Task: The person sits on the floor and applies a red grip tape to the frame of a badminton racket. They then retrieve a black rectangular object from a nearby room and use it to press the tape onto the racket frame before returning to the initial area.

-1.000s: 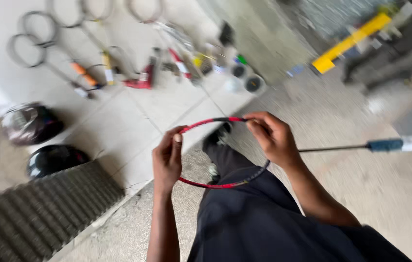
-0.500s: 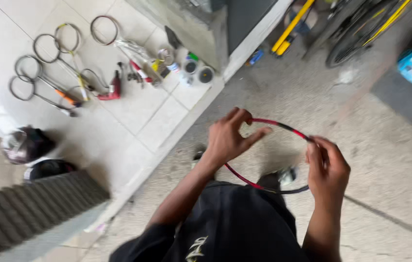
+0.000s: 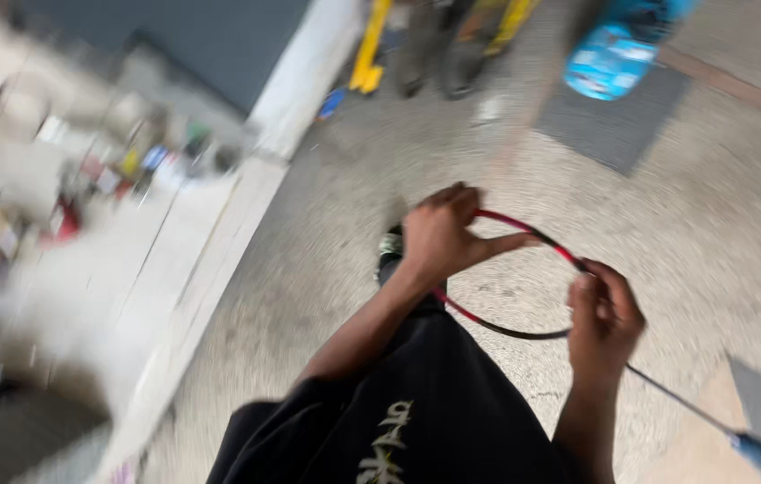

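Racket: red-and-black oval frame, thin dark shaft to a blue grip at lower right, over my lap.
Left hand: my fingers curled over the frame's top.
Right hand: I pinch the frame's side.

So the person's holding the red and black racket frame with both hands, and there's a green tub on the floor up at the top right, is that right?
Not quite. The tub at the top right is blue, not green, as the head view shows. The rest holds: the left hand and the right hand both grip the red and black racket frame.
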